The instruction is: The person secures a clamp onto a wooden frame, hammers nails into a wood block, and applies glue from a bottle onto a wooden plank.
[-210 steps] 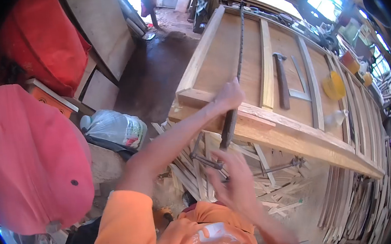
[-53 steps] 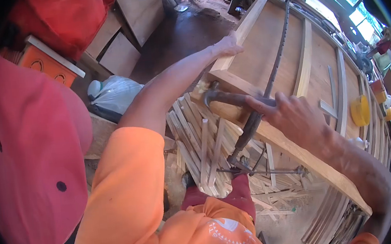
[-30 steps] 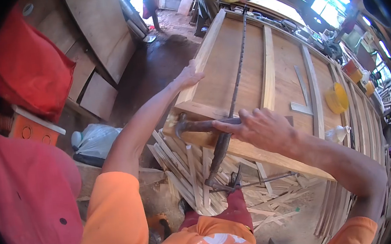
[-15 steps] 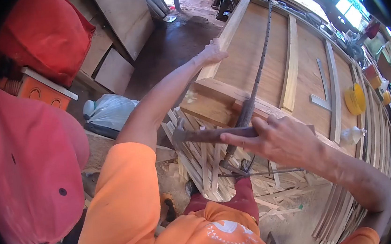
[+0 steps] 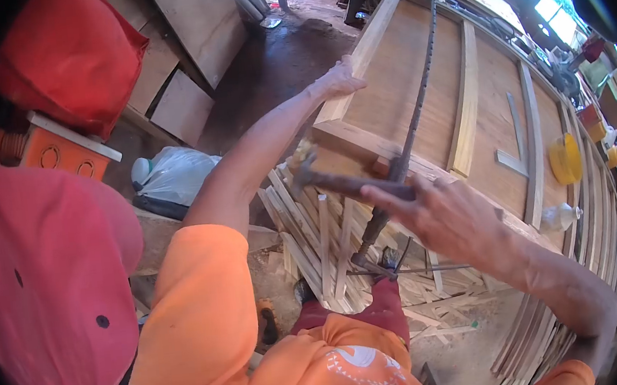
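Note:
My right hand is closed round the dark handle of a hammer, whose head is blurred and points left, by the near corner of a wooden frame. My left hand grips the left side rail of that wooden frame, its fingers curled over the edge. Plywood backs the frame, and pale battens cross it. A long notched bar clamp runs over the frame from its far side to the near rail, its screw end hanging towards my legs.
On the panel lie a metal square, a yellow tub and a clear plastic bottle. Loose wooden strips cover the floor by my feet. To the left are a person's red cap, a red bag and an orange box.
The hammer head has moved up and to the right, nearer the frame's corner, as my right hand tilts. My left hand keeps its grip on the rail. The view has shifted slightly.

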{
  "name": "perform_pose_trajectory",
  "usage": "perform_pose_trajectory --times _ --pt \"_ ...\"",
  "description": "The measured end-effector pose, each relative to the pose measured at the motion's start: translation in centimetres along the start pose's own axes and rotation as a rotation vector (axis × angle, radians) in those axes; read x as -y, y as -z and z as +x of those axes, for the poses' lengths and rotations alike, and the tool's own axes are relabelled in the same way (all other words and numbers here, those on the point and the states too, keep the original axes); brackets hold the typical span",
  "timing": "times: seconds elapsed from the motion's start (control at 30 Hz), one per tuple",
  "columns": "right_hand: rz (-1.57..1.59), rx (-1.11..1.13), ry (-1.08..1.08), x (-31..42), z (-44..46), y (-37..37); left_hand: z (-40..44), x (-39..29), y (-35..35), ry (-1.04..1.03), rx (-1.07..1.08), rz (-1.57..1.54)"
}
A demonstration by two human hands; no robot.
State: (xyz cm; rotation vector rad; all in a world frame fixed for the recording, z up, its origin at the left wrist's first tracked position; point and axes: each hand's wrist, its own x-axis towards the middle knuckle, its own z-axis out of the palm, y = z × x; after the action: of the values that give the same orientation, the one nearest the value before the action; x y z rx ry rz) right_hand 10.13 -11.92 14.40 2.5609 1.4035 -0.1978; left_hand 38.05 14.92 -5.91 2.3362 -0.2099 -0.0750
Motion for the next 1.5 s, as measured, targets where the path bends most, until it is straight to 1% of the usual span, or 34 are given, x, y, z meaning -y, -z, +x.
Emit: perform_pose_trajectory --times 0.03,0.07,0.13,0.17,0.2,0.27,0.3,0.37,0.43,0.5,0.53,0.6,0.63,0.67,0.73,0.77,0.8,0.87,0.93,0.97,1.0,1.07,1.13,1.2,1.23,1.27,1.3,1.33,1.37,1.4,1.43,1.47,1.5 --pt "0.034 -0.012 0.055 0.3 -0.1 0.1 0.2 0.3 -0.1 -0.032 -0.004 -0.020" --pt "0.034 -0.015 0.047 0.1 0.0 -0.1 0.7 0.4 -0.2 -0.039 0.000 -0.018" --pt "0.064 0.053 -0.121 -0.8 0.9 -0.3 0.9 1.2 -0.3 -0.043 0.051 -0.056" --pt "0.099 0.016 -0.124 -2.3 1.1 0.3 0.6 1.5 -0.8 -0.040 0.057 -0.058" --pt "0.092 0.016 -0.123 -2.2 0.9 0.0 0.6 1.2 -0.7 -0.039 0.066 -0.034" --pt "0.022 -0.063 -0.056 -1.6 0.9 -1.1 0.8 1.0 -0.2 -0.029 0.066 -0.008" --pt "0.105 -0.042 -0.072 -1.5 0.9 -0.8 0.3 0.7 -0.5 -0.001 0.040 -0.018" --pt "0.102 -0.037 -0.059 -1.0 0.5 -0.6 0.0 -0.1 -0.1 0.015 0.005 -0.021" --pt "0.095 -0.034 -0.051 -0.8 0.2 -0.2 0.0 -0.1 -0.1 -0.014 -0.023 0.011" --pt "0.148 -0.051 0.041 -0.8 0.1 0.4 0.3 -0.1 0.2 -0.003 0.001 -0.001" --pt "0.146 -0.055 0.034 -1.3 0.3 0.1 0.4 0.1 0.1 0.014 0.026 -0.016" --pt "0.060 -0.021 -0.079 -2.4 1.0 -1.0 0.2 0.4 -0.9 -0.012 0.017 -0.019" --pt "0.040 -0.081 -0.072 -1.9 0.6 -1.4 0.8 0.8 -0.2 -0.032 -0.019 -0.019" --pt "0.051 -0.072 -0.079 -1.9 -0.1 -1.7 0.6 1.5 -0.3 -0.030 -0.004 -0.023" --pt "0.098 -0.051 -0.107 -1.9 -2.4 0.6 0.9 1.1 -0.1 -0.057 -0.023 0.034" --pt "0.186 -0.129 -0.142 -2.1 -4.3 1.3 -0.3 -0.3 0.4 -0.119 -0.013 -0.089" --pt "0.192 -0.092 -0.190 -2.3 -6.6 2.1 -1.7 -0.9 0.7 -0.175 0.003 -0.221" --pt "0.341 -0.373 -0.409 -2.9 -10.4 3.5 5.4 5.4 -2.2 -0.107 0.253 -0.402" --pt "0.332 -0.640 -0.571 -4.5 -13.3 3.3 1.4 1.5 -1.0 -0.087 -0.019 -0.071" --pt "0.334 -0.760 -0.645 -5.2 -14.7 2.7 1.1 1.3 -0.8 -0.108 -0.008 -0.073" --pt "0.317 -0.792 -0.704 -5.9 -16.1 2.4 1.3 1.3 -0.7 -0.123 -0.017 -0.049" --pt "0.538 -0.668 -1.001 -6.1 -17.9 1.8 1.1 1.1 -0.8 -0.145 -0.017 -0.031" --pt "0.565 -0.709 -0.915 -7.9 -18.8 -2.1 0.7 0.6 -0.6 -0.110 -0.020 -0.050" --pt "0.618 -0.644 -1.000 -9.8 -17.8 -5.4 1.0 1.0 -0.6 -0.098 -0.006 -0.066" --pt "0.599 -0.584 -1.015 -11.7 -17.2 -7.6 0.8 0.9 -0.7 -0.123 -0.049 -0.021" --pt "0.548 -0.690 -0.951 -13.3 -16.1 -10.5 0.7 1.0 -0.8 -0.151 -0.088 0.020" --pt "0.543 -0.580 -0.988 -14.2 -14.7 -10.6 1.1 2.1 -0.6 -0.129 -0.091 0.057" --pt "0.586 -0.485 -0.973 -15.8 -13.5 -11.9 2.3 3.3 -0.9 -0.127 -0.082 0.085" --pt "0.513 -0.476 -0.979 -17.9 -12.2 -14.7 2.6 3.9 -1.0 -0.194 -0.054 0.029" --pt "0.525 -0.442 -1.080 -17.6 -10.6 -13.2 2.6 4.2 -1.1 -0.177 -0.090 0.056" --pt "0.527 -0.521 -1.122 -18.7 -9.5 -15.2 2.4 3.6 -1.1 -0.244 -0.066 0.002" --pt "0.552 -0.541 -1.158 -20.0 -8.6 -16.8 2.2 3.4 -0.6 -0.207 0.021 -0.007" --pt "0.502 -0.564 -1.192 -20.9 -7.9 -17.7 1.3 2.1 -0.7 -0.228 0.029 -0.060"
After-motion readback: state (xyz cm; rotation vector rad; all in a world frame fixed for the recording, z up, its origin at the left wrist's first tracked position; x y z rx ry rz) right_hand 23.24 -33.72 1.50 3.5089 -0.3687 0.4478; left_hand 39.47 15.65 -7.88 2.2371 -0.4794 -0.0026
